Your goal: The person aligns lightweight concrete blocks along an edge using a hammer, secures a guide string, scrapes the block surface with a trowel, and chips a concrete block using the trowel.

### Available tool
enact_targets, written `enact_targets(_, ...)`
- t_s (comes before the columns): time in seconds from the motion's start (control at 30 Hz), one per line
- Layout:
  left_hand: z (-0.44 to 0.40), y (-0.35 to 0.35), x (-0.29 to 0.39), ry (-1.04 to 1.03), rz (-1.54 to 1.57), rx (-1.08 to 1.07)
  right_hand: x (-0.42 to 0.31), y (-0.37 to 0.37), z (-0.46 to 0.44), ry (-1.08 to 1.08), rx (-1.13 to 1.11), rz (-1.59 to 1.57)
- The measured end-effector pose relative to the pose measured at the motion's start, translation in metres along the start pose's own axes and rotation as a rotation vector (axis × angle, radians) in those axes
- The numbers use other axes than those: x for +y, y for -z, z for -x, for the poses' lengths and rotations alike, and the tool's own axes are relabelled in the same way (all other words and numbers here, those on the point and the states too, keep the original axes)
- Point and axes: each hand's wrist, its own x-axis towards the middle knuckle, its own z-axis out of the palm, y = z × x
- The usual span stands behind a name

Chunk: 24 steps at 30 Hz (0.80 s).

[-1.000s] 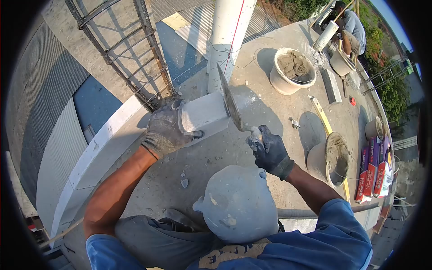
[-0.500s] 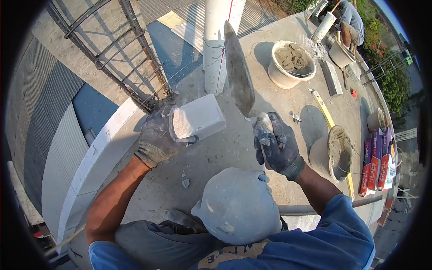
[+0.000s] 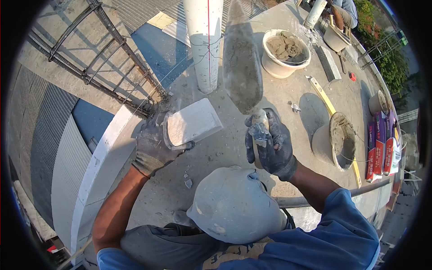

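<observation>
My gloved left hand (image 3: 157, 141) grips one end of a pale, cut block (image 3: 195, 121), its fingers wrapped round the edge. The block is held above the concrete floor. In my gloved right hand (image 3: 272, 139) is a trowel, its handle (image 3: 259, 130) upright in the fingers. The trowel's long, pointed blade (image 3: 243, 63) extends away from me, its mortar-smeared flat face toward the camera. Blade and block are apart. Below and between my hands a dusty hard hat (image 3: 236, 202) fills the lower middle of the view.
Left of the floor runs a low pale block wall (image 3: 99, 157), with a rebar cage (image 3: 108, 58) above it. A white pipe (image 3: 204, 49) stands ahead. Rightward are a mortar bucket (image 3: 274, 67), a tilted bucket (image 3: 324, 141), a yellow level (image 3: 325, 101) and bags (image 3: 382, 146). A co-worker (image 3: 346, 13) crouches far right.
The trowel has turned from nearly edge-on to show its broad face, and my right hand has moved slightly left and up. My left hand still holds the block; the view has shifted a little.
</observation>
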Motion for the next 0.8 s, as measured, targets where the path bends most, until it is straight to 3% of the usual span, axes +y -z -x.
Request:
enact_targets(0.03,-0.001,0.000,0.001,-0.044,0.001,0.020,0.016,0.004,0.001,-0.070,-0.122,0.266)
enact_targets(0.1,-0.006,0.001,0.001,-0.107,-0.004,0.049,0.004,0.013,-0.002,-0.120,-0.098,0.241)
enact_targets(0.17,0.000,-0.002,0.005,-0.040,-0.003,-0.043,-0.017,0.020,0.001,-0.275,-0.093,0.167)
enact_targets(0.23,0.002,-0.002,0.012,-0.075,-0.010,-0.042,-0.045,0.018,0.005,-0.139,0.054,-0.045)
enact_targets(0.33,-0.004,-0.002,0.018,-0.128,-0.026,0.002,-0.009,0.014,0.017,0.043,0.146,-0.572)
enact_targets(0.37,-0.004,-0.003,0.019,-0.133,-0.022,0.009,0.018,0.016,0.021,-0.090,0.038,-0.054)
enact_targets(0.43,-0.005,-0.008,0.021,-0.171,-0.080,0.015,0.020,0.021,0.019,-0.211,-0.049,0.464)
enact_targets(0.5,-0.011,-0.014,0.025,-0.198,-0.131,-0.002,0.011,0.032,0.018,-0.424,-0.079,0.244)
enact_targets(0.57,-0.015,-0.014,0.039,-0.146,-0.071,-0.046,0.000,0.040,0.018,-0.318,-0.022,0.129)
enact_targets(0.6,-0.020,-0.013,0.047,-0.169,-0.075,-0.060,0.000,0.047,0.018,-0.138,0.033,0.198)
enact_targets(0.67,-0.032,-0.014,0.061,-0.075,-0.002,-0.188,-0.010,0.051,0.018,-0.080,0.171,0.022)
enact_targets(0.77,-0.045,-0.029,0.074,-0.147,-0.115,-0.232,0.033,0.066,0.034,-0.147,0.276,0.177)
enact_targets(0.8,-0.050,-0.033,0.080,-0.163,-0.118,-0.252,0.041,0.068,0.043,-0.214,0.248,0.062)
